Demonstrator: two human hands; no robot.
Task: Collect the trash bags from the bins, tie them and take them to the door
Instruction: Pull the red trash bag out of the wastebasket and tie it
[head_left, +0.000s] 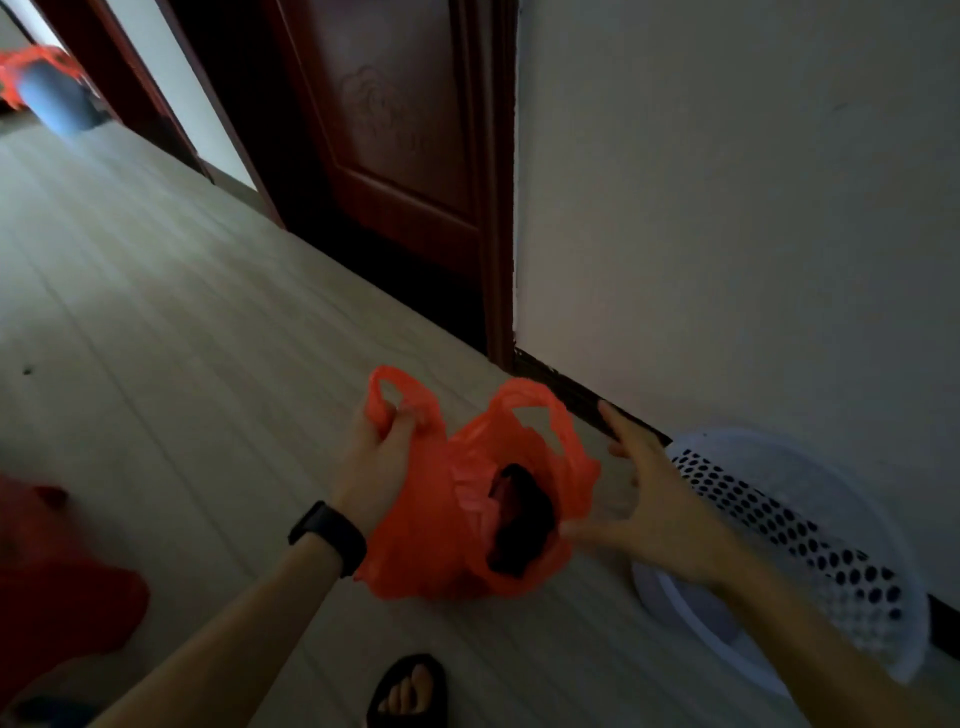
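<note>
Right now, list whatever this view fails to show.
Head view only:
1. Inside the bag: one dark shape shows in the mouth; plastic hides the rest.
2. Inside the white bin: the right arm crosses it, and it is dim.
3. The far bin, top left: blurred and cut by the edge.
4. The red thing, left edge: cut off, unidentifiable.
5. The foot: cut by the bottom edge.

No text, label, brand or number can be read anywhere. The orange bag (426, 519) at lower centre is plain, and the dark wooden door (395, 130) at the top bears only a blurred carved ornament, not lettering.
</note>
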